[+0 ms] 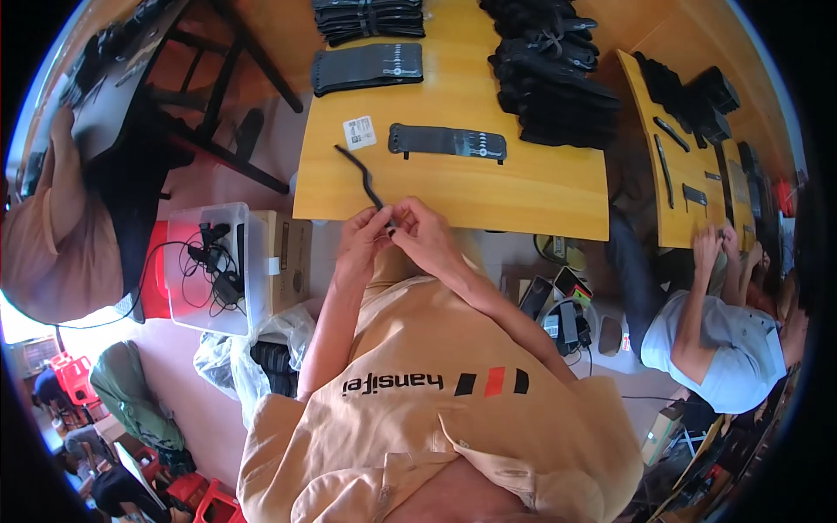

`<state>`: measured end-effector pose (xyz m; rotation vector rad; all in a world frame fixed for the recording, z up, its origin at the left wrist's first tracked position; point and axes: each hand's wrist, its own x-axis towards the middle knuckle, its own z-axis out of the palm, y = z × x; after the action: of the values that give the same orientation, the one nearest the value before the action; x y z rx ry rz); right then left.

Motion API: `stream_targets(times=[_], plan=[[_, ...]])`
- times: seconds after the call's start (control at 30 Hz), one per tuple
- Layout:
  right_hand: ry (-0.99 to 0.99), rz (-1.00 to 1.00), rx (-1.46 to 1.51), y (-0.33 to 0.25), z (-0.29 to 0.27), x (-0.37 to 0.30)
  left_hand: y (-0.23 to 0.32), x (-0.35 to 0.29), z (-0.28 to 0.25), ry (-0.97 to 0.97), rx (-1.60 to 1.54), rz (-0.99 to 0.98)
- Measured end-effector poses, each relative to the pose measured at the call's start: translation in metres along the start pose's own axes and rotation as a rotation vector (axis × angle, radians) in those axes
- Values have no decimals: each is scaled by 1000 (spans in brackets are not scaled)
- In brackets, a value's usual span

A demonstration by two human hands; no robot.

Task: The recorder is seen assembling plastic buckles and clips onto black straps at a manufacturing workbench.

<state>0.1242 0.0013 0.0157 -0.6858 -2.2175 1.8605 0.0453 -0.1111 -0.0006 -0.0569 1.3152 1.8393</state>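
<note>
A narrow black strap (pixel 361 173) rises from between my fingers, its far end lying over the table's near left part. My left hand (pixel 359 242) is closed, with its fingertips pinching the strap's lower end. Right beside it, my right hand (pixel 422 234) is closed too, thumb and fingertips meeting at the same end. A short dark bit shows below the fingertips; the exact grip is partly hidden. Beyond my hands, a flat dark band (pixel 446 141) with two small black tabs along its near edge lies on the yellow table (pixel 523 196). A white printed label (pixel 358 132) is left of it.
Stacked flat dark bands (pixel 366 70) sit at the table's back left, black bundles (pixel 554 78) at the right. Left below stands a clear bin (pixel 214 288) with cables, next to a cardboard box (pixel 289 261). Co-workers sit at other tables on both sides, one in a light shirt (pixel 715 349).
</note>
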Motion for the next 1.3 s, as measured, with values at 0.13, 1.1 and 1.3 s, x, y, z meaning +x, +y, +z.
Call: stream_targets(times=[0.13, 1.1, 1.3], plan=[[43, -56, 132, 7, -24, -9, 10, 2, 9, -74, -58, 10], [128, -370, -166, -29, -50, -22, 29, -21, 61, 20, 211, 296], [143, -246, -95, -32, -50, -24, 25, -21, 62, 1, 236, 345]])
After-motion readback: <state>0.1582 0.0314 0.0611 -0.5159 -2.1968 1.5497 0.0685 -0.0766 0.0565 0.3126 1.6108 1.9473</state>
